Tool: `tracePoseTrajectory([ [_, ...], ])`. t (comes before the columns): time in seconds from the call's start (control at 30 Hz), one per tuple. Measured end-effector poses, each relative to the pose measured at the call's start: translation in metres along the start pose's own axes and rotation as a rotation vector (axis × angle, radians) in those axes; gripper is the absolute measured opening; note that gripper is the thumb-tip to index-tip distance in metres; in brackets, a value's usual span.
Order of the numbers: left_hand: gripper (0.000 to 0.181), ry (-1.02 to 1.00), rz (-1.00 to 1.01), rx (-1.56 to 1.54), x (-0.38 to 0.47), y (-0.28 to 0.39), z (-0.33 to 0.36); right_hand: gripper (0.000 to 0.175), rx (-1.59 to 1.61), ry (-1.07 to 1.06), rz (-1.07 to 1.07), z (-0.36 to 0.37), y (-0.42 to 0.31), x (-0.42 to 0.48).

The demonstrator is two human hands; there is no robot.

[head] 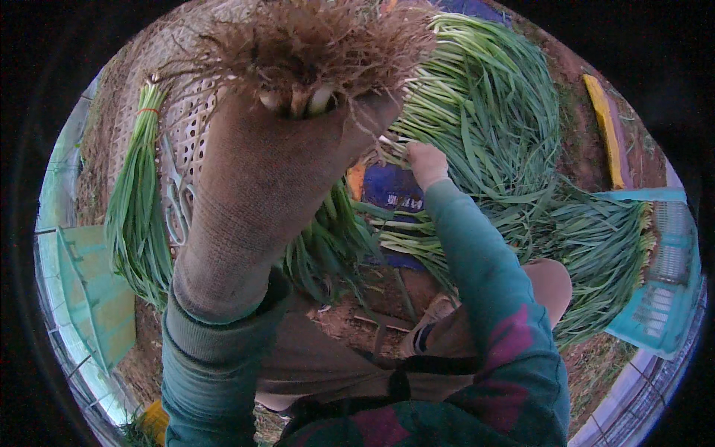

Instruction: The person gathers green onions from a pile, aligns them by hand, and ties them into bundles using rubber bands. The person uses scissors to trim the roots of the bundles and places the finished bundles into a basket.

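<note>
My left hand (pixel 301 128), in a brown knit glove, is raised close to the camera and closed around a bunch of rooted green stalks (pixel 318 100); their tangled brown roots (pixel 329 44) point up and their leaves hang below the hand. My right hand (pixel 427 162), in a pale glove, grips the pale stems of green stalks (pixel 395 146) at the edge of a large pile of leafy green stalks (pixel 503 112). More stalks (pixel 408 243) lie loose on a dark blue surface (pixel 385 187) below the right hand.
A bundle tied with a red band (pixel 148 110) lies at left on a perforated plastic crate surface (pixel 192 128), beside scissors (pixel 179 207). A turquoise basket (pixel 673 240) with more stalks stands at right. A yellow bar (pixel 603 131) lies at upper right. My knee (pixel 550 288) juts out near the right sleeve.
</note>
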State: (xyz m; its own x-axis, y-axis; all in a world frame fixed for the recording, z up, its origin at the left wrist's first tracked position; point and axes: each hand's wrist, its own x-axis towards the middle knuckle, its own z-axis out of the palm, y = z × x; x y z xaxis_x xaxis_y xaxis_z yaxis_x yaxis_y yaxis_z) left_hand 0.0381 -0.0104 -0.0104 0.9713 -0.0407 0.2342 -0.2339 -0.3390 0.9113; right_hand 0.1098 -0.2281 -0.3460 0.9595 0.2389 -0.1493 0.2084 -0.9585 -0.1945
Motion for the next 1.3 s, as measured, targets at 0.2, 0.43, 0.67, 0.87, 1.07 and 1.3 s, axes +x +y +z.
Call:
tracePoseTrajectory([
  [0.2, 0.009, -0.016, -0.056, -0.034, 0.002, 0.004, -0.002, 0.016, 0.047, 0.133, -0.022, 0.005, 0.014, 0.001],
  [0.43, 0.010, 0.022, -0.189, -0.167, 0.005, 0.011, -0.004, 0.021, 0.564, 0.556, -0.040, -0.118, 0.001, 0.003],
  [0.67, 0.012, 0.091, -0.200, -0.213, 0.002, 0.013, -0.007, 0.020, 0.492, 1.306, -0.276, -0.332, 0.014, -0.044],
  [0.87, 0.013, 0.095, -0.105, -0.239, 0.000, 0.014, -0.009, 0.020, 0.117, 1.269, -0.138, -0.371, 0.064, -0.030],
  [1.07, 0.014, 0.063, -0.168, -0.278, -0.003, 0.016, -0.003, 0.028, -0.051, 0.689, -0.349, -0.201, 0.034, 0.020],
  [1.3, 0.023, -0.004, -0.111, -0.233, -0.001, 0.009, -0.008, 0.018, 0.092, 0.042, -0.043, -0.009, -0.037, -0.026],
])
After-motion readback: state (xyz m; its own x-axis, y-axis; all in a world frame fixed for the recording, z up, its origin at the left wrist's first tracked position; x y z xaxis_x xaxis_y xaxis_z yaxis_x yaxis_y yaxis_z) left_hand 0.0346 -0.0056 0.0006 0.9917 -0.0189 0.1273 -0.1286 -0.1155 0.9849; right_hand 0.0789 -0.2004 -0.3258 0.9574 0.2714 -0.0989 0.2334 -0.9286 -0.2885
